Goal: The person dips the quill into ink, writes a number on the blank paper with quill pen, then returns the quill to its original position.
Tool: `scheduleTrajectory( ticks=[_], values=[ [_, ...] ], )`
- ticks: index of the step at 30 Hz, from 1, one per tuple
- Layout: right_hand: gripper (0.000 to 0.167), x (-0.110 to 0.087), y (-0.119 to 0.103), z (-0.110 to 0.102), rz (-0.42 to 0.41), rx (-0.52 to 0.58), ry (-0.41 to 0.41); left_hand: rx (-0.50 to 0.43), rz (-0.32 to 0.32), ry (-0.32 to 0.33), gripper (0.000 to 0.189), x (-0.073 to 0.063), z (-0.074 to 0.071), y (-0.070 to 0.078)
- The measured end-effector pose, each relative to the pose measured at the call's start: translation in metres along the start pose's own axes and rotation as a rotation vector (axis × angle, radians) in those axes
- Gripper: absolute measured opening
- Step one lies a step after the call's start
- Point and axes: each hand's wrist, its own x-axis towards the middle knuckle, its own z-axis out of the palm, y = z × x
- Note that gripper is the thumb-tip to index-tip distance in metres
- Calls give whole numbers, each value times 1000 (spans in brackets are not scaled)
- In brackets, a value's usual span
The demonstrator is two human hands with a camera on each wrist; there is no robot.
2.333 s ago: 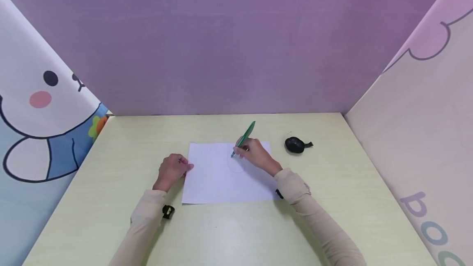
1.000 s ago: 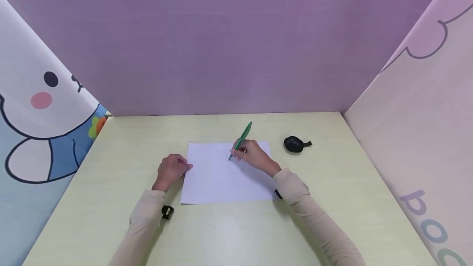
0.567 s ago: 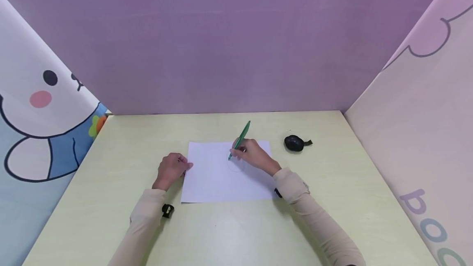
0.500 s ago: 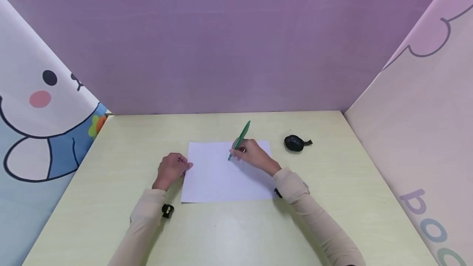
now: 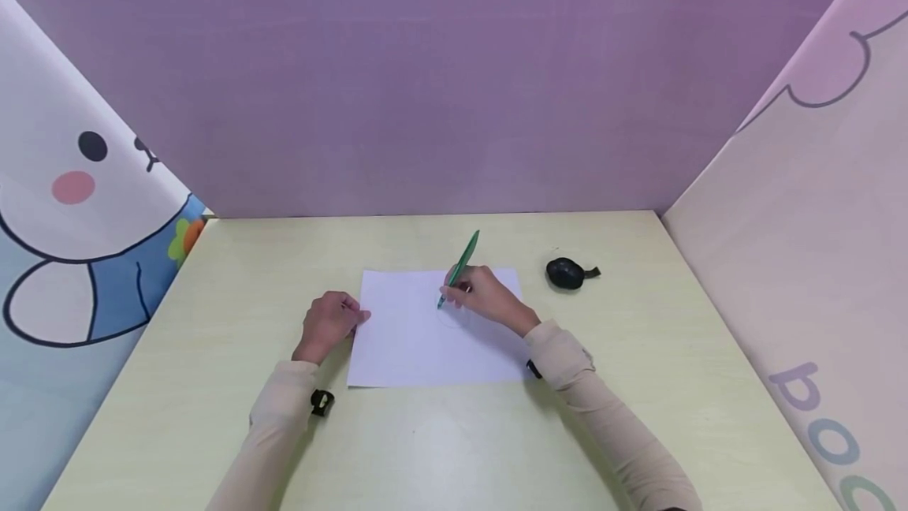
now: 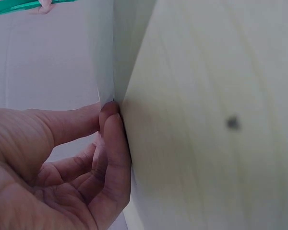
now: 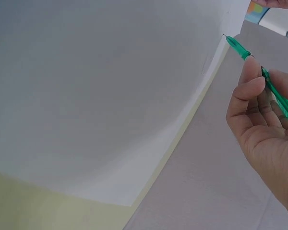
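Observation:
A white sheet of paper [image 5: 397,345] lies on the table. My right hand [image 5: 491,296] holds a slanted green pen [image 5: 465,256] in a writing grip, its tip at the paper right of the middle. In the right wrist view the fine tip of the pen [image 7: 238,47] meets the sheet near a thin curved line [image 7: 204,64]. At the paper's left edge is my left hand [image 5: 329,327]. The left wrist view shows the thumb and forefinger of that hand [image 6: 81,163] pinching the edge, other fingers curled beneath. Part of the drawn outline is hidden behind my right hand.
A black rounded object with a short tab [image 5: 565,274] lies on the pale table [image 5: 440,448], to the right beyond the paper. A purple wall [image 5: 440,101] rises at the back, with printed panels at both sides.
Since the oldest frame, the pen tip has shifted slightly left and toward me with my right hand. In the last second both hands have stayed nearly still. The left keeps its place.

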Motion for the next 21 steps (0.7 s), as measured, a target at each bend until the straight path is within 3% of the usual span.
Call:
scheduleTrajectory(
  ticks=[21],
  values=[
    [12, 0, -7, 0, 10, -17, -27, -10, -3, -8, 21, -2, -4, 2]
  ],
)
